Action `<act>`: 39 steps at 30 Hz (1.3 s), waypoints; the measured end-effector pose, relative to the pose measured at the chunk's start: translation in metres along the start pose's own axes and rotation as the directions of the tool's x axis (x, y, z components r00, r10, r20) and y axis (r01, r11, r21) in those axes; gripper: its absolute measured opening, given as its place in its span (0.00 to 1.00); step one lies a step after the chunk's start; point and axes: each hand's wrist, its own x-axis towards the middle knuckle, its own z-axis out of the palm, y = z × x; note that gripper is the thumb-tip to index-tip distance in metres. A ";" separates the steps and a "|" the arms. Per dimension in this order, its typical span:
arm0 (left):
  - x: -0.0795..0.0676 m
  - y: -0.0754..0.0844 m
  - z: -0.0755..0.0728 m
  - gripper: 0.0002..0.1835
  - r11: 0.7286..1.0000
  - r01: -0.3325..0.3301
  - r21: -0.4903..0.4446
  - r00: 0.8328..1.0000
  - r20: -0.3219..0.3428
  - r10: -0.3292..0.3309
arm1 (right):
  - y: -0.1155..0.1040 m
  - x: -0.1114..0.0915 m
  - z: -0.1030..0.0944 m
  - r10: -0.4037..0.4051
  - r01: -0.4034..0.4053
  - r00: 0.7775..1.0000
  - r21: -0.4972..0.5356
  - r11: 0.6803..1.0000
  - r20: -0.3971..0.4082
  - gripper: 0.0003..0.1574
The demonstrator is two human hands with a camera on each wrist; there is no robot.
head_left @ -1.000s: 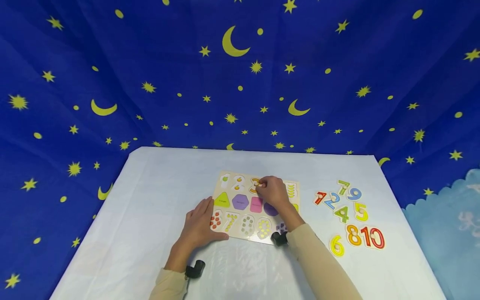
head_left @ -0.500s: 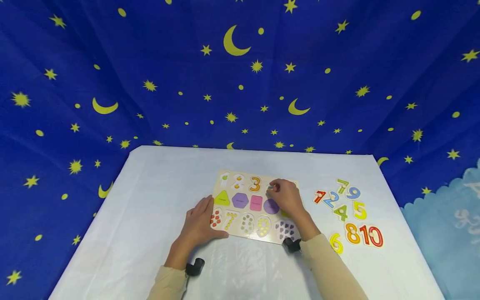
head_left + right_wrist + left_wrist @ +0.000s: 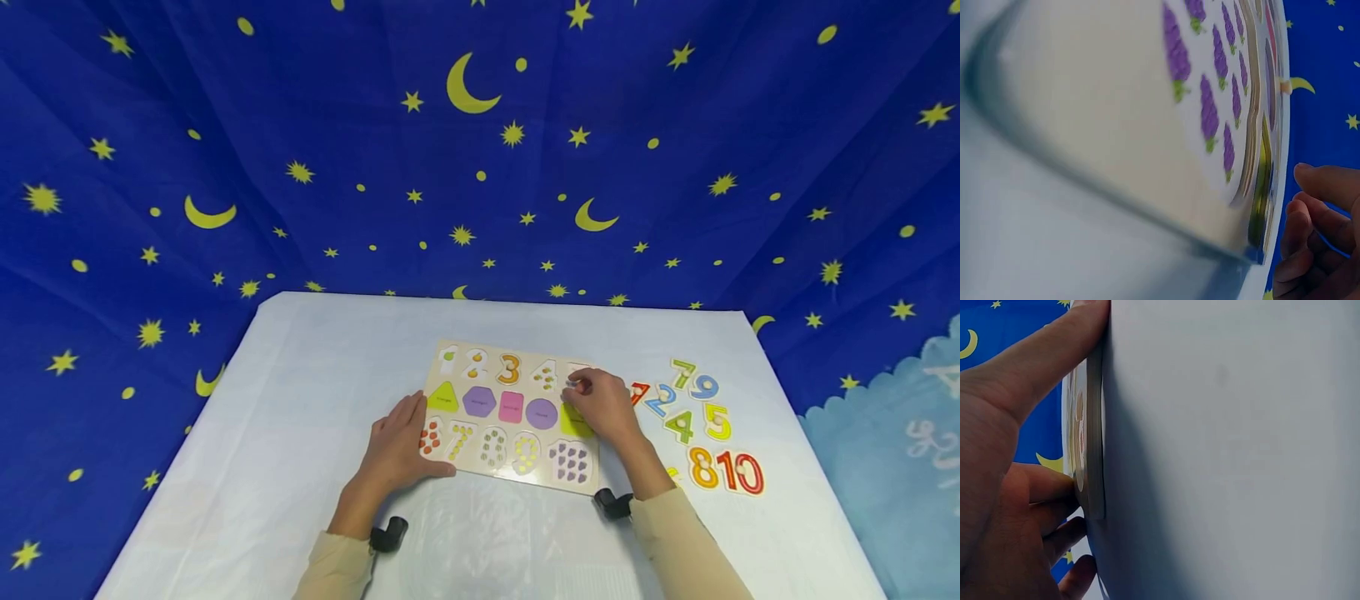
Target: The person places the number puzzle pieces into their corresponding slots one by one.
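A wooden number puzzle board lies flat on the table. An orange number 3 piece sits in its top row; coloured shapes fill the middle row. My left hand rests against the board's left front corner, fingers fairly straight along the left side and thumb along the front edge. Over the upper right of the board is my right hand, its fingers loosely curled. In the right wrist view, thumb and fingertips of the right hand show nothing held between them. The right hand hides part of the top right recess.
Right of the board lie several loose number pieces, among them a blue 2, a green 4, a yellow 5 and a red 10. The right arm mostly covers the yellow 6. A blue curtain hangs behind the table.
My right hand has left the number 3 piece in the top row and moved right across the board, uncovering the circle and the grape recess. The left hand stays in place.
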 end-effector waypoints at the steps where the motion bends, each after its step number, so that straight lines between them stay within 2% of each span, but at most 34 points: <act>1: 0.000 0.000 0.000 0.70 1.000 0.004 -0.003 1.000 -0.001 -0.004 | 0.001 -0.001 -0.001 0.005 -0.005 1.000 0.000 1.000 -0.001 0.15; 18: 0.000 -0.002 -0.004 0.70 1.000 0.015 0.015 1.000 0.022 -0.016 | 0.032 -0.013 -0.030 0.112 -0.112 0.992 -0.006 0.994 -0.059 0.18; 26: 0.002 -0.001 -0.001 0.71 1.000 0.010 0.011 1.000 0.027 -0.010 | 0.051 -0.014 -0.050 0.154 -0.155 0.977 0.003 0.988 -0.150 0.18; 32: 0.000 0.000 -0.001 0.70 1.000 0.002 0.010 1.000 0.016 -0.003 | 0.068 -0.014 -0.057 0.216 -0.225 0.963 -0.042 0.973 -0.164 0.18; 39: 0.001 0.003 -0.001 0.70 1.000 -0.010 -0.014 1.000 0.008 0.010 | 0.079 -0.015 -0.059 0.245 -0.257 0.959 -0.072 0.964 -0.145 0.16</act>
